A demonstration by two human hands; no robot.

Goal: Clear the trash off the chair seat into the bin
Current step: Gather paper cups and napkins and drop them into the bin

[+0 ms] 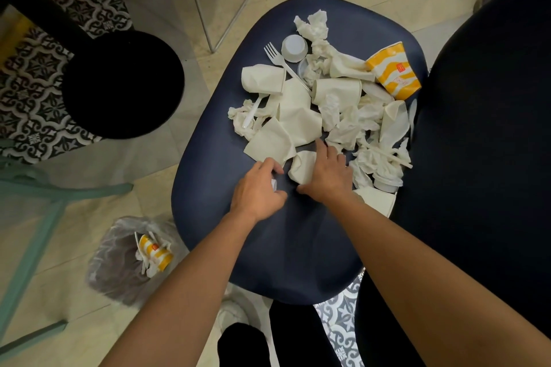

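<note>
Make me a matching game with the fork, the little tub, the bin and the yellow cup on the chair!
Things:
1 fork
2 tub
3 bin
4 yellow cup

Clues:
A on the floor
B tipped on its side
C round and white
D prongs next to the tub

Pairs: 1-D, 2-C, 3-A, 4-B

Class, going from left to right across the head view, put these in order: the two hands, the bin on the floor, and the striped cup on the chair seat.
bin → left hand → right hand → striped cup
</note>
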